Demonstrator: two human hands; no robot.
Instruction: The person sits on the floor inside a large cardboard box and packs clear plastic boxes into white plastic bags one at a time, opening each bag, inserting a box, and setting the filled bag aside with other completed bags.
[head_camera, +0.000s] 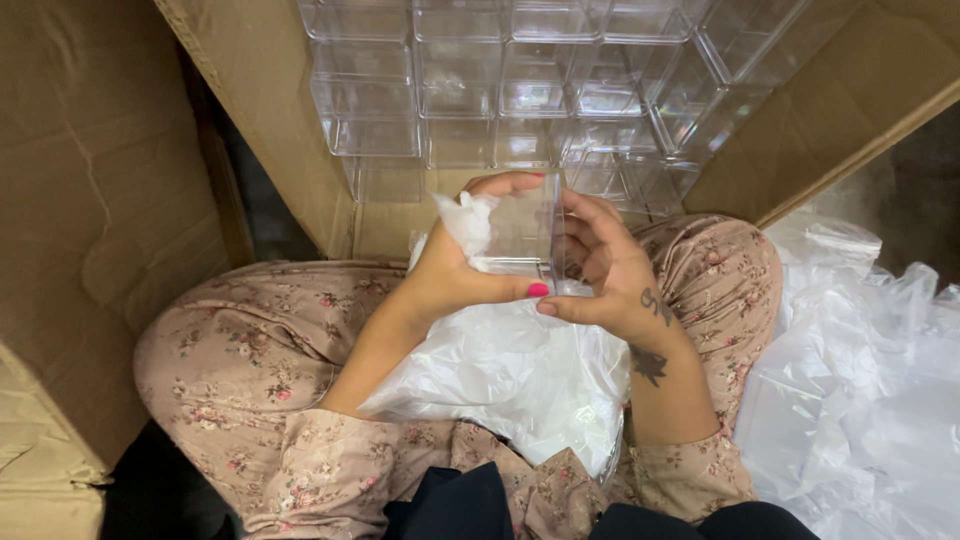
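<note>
Fingers (500, 186) of the left hand (450, 270) and right hand (600, 265) are clamped on one clear, square, hard-plastic box (522, 232), held upright above the lap; the left also pinches a crumpled white tissue wad (465, 220) against the box's left wall.

Judgement: the box looks light, rigid, smooth enough to slip, and liable to crack or scuff. Best held by opposite walls or edges, as now.

Count: one box in hand, one wad. One white plastic bag (500, 370) lies on the lap. The open brown cardboard carton (270, 120) ahead holds stacked identical clear boxes (500, 90); roughly a dozen show, exact number cannot be told. Loose clear plastic bags (860, 380) are heaped at right, uncountable.
</note>
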